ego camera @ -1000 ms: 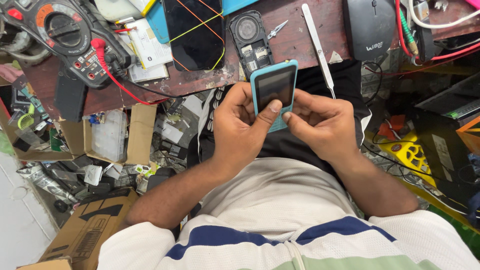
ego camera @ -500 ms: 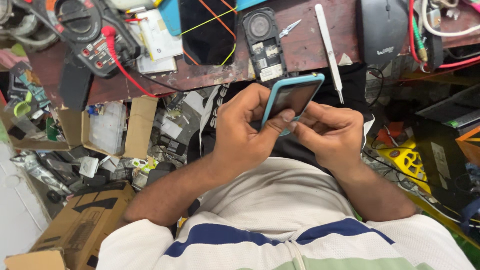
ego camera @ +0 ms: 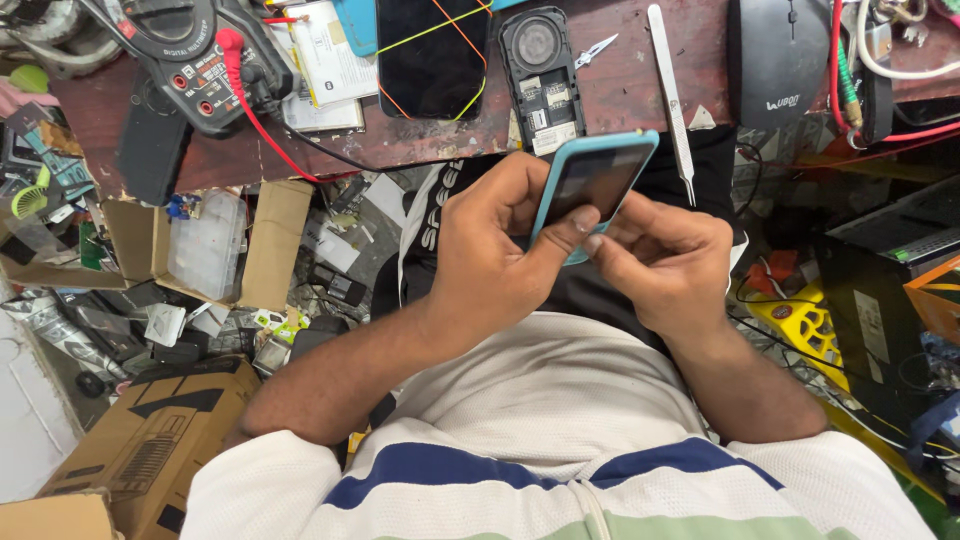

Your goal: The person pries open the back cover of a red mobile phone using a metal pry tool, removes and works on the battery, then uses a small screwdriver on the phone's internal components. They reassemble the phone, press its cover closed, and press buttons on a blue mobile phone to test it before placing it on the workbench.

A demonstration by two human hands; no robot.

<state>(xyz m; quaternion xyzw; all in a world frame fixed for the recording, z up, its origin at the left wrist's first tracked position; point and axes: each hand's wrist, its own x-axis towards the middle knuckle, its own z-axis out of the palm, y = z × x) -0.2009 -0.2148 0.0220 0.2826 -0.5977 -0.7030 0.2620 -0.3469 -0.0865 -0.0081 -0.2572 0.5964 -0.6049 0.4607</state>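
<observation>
Both grips closed on the blue-cased phone (ego camera: pixel 592 190): left hand (ego camera: pixel 495 260) cradling, right hand (ego camera: pixel 665 262) at the lower edge; best pried gently, thumbs close, above the surface (ego camera: pixel 640 110)

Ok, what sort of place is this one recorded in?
Most likely a small phone repair bench. A multimeter with red leads, metal tweezers and an opened handset lie on the worn table, while both hands hold a blue-cased phone.
</observation>
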